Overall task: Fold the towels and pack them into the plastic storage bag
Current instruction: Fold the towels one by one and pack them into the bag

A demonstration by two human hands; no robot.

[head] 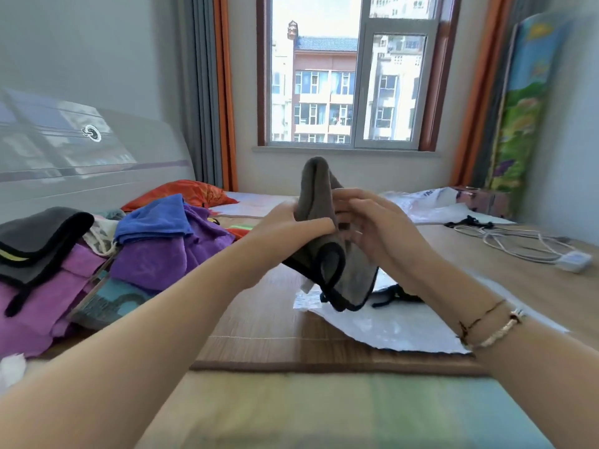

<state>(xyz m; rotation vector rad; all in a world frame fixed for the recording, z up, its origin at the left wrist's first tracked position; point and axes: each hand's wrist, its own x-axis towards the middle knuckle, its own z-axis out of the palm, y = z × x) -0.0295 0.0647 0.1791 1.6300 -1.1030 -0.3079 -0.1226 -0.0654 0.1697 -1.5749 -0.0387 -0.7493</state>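
We see the left hand (299, 226) gripping a grey towel (319, 202) with dark binding, thumb curled over its front face, holding it up above the bed. The right hand (377, 225) meets the same towel from the other side; its fingers (353, 205) are bent onto the cloth, pinching it. The towel's upper end stands folded over in a rounded peak, while its lower end hangs in a loose loop of dark edging, clear of the surface.

Directly below the hanging end lies the plastic storage bag (382, 328), flat and whitish, on a brown woven mat (259, 322) that covers the bed. A dark cord rests at the bag's far edge.

To the left we note a heap of towels (155, 251): purple, blue, pink, with a black-edged grey one (39, 244) on top. An orange pillow (188, 192) lies behind the heap. Far right: a white cable with a power strip (573, 260), and crumpled plastic (431, 202) near the window wall.
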